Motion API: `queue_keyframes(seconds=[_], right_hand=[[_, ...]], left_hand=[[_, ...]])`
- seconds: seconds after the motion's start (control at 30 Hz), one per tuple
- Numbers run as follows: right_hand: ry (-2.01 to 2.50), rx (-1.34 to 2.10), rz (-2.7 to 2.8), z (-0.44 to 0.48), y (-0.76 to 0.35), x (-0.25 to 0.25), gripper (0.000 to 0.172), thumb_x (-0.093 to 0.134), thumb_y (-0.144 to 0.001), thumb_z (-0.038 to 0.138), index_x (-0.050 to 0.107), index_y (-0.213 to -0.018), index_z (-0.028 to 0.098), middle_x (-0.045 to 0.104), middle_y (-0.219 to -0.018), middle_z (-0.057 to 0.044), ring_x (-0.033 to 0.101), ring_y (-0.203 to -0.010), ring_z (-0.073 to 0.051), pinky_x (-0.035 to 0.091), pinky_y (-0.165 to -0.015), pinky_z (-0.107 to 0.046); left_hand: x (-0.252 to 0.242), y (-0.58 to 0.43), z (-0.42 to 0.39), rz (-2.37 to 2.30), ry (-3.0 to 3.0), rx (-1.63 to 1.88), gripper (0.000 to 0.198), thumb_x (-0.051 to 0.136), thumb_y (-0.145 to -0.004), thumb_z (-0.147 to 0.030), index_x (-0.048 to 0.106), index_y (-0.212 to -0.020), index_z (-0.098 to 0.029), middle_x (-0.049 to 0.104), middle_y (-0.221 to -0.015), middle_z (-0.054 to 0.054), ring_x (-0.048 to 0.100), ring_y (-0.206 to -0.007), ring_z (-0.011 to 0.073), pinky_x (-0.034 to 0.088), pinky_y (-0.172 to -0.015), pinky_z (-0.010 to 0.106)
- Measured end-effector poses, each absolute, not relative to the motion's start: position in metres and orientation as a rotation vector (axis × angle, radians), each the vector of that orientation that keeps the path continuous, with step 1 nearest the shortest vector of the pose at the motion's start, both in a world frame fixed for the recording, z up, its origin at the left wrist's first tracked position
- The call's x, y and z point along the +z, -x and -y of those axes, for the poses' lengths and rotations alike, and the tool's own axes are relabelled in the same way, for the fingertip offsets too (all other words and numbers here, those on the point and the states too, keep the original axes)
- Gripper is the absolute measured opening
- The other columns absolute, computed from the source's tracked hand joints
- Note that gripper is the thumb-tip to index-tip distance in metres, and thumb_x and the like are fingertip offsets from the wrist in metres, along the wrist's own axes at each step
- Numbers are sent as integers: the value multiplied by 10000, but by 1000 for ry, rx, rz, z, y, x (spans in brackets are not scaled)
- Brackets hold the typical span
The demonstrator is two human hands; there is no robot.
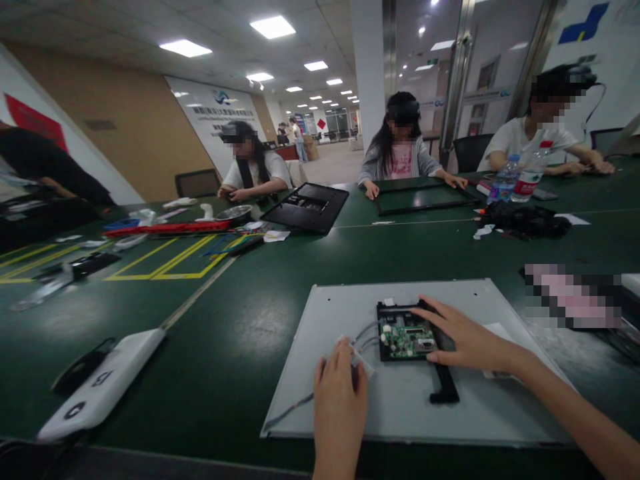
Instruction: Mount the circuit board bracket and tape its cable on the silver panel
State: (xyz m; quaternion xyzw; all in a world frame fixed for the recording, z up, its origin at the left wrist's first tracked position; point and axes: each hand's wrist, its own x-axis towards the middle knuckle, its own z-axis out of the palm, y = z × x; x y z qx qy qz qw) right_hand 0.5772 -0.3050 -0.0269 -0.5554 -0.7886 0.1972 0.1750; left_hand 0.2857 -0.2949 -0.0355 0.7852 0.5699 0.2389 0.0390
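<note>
A flat grey panel [400, 413] lies on the table in front of me. On it rests a black plastic bracket [444, 387] carrying a green circuit board [407, 340]. My right hand [463, 337] spans the bracket's right side, with the fingers at its upper part and the thumb lower down, so it grips the bracket. Left of the board, my left hand [341, 390] has its bent fingers around a small whitish piece [364, 365], partly hidden beneath them. Thin grey wires [367, 333] run between that piece and the board. Another cable [290, 408] trails out to the left.
A white device [103, 383] lies at the left. Farther back are a black casing [307, 207], a red strip [167, 229], plastic bottles [530, 173] and a dark heap [525, 219]. Across the table, a person holds a black frame [425, 208]; others sit nearby.
</note>
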Motion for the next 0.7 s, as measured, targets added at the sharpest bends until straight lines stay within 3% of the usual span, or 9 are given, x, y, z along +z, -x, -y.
queue_keyframes(seconds=[0.7], right_hand=[[1575,646,2116,311,-582,-25,798,538,-857,579,174,-1528,350,37,-1630,-31,149,-1463,-316,231,-1155,-519]], left_hand=[[-29,-280,303,-1704,-2345,863,276,508,-873,-249,609,-1121,-184,567,-1313,110,524,-1211,287,412,-1029,522]])
